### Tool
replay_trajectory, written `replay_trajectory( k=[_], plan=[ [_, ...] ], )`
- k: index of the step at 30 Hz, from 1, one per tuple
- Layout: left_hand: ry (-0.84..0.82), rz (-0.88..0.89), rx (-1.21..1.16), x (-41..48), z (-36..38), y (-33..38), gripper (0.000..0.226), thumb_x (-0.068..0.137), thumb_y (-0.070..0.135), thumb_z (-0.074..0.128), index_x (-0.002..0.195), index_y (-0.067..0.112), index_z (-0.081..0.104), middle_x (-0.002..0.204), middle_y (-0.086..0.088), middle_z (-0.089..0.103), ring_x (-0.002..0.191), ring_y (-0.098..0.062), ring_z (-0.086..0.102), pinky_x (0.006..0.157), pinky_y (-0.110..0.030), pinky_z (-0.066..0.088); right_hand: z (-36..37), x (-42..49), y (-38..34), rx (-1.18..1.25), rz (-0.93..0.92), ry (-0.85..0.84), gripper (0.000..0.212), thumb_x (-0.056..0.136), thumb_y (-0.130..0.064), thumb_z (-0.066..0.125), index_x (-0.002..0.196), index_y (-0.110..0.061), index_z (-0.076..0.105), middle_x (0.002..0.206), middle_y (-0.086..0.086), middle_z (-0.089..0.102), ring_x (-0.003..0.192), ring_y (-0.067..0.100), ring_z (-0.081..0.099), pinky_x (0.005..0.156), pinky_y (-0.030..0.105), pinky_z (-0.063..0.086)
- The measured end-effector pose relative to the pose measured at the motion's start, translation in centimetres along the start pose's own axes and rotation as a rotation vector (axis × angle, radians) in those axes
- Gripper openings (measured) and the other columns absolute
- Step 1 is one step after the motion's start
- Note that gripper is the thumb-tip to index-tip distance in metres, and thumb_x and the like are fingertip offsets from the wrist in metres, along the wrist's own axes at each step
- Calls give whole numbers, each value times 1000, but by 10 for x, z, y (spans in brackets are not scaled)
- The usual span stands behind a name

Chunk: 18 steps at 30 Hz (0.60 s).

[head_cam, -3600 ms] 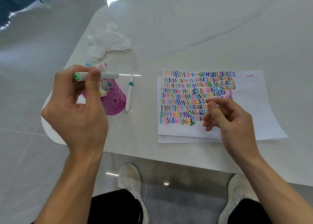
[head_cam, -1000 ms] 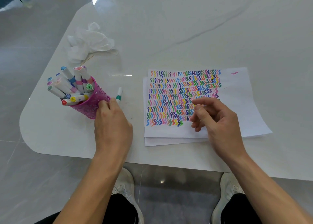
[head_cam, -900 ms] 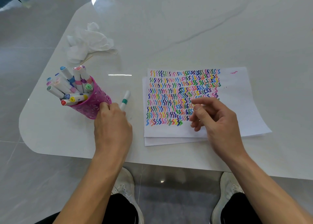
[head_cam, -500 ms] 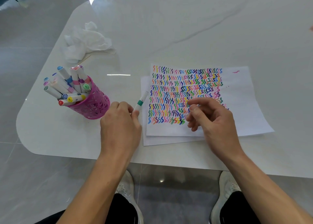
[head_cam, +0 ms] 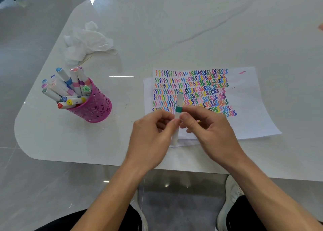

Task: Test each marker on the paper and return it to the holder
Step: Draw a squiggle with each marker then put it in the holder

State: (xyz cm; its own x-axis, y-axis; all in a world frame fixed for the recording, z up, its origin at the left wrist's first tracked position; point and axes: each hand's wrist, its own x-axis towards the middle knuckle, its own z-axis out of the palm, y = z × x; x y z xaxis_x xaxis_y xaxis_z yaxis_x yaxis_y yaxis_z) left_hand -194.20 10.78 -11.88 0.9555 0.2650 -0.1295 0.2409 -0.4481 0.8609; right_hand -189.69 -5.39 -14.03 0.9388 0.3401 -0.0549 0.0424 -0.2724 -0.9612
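A white marker with a green band [head_cam: 179,105] is held over the near left part of the paper [head_cam: 248,108], pointing away from me. My left hand [head_cam: 153,136] pinches its lower body. My right hand [head_cam: 209,131] pinches it just below the green band. Its cap is on. The paper is covered with rows of coloured squiggles. A pink mesh holder [head_cam: 94,106] stands at the left, tilted markers [head_cam: 70,87] sticking out of it.
A crumpled white tissue [head_cam: 83,42] lies at the back left of the white marble table [head_cam: 192,29]. A second sheet lies under the paper. The table's near edge runs just under my wrists, my shoes and the tiled floor below it.
My left hand picked the green-banded marker up from beside the holder and carried it right over the paper. My right hand came in and took hold of it too.
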Motion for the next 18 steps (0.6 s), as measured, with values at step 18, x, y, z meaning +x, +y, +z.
replay_trajectory(
  k=[18],
  plan=[
    [-58, 215, 591, 3, 12, -11, 45, 88, 38, 72, 130, 27, 61, 113, 10, 54, 104, -7, 49, 84, -17, 38, -20, 1, 4, 12, 31, 115, 10, 99, -30, 70, 97, -27, 61, 85, -2, 73, 78, 17, 73, 76, 44, 63]
  ],
)
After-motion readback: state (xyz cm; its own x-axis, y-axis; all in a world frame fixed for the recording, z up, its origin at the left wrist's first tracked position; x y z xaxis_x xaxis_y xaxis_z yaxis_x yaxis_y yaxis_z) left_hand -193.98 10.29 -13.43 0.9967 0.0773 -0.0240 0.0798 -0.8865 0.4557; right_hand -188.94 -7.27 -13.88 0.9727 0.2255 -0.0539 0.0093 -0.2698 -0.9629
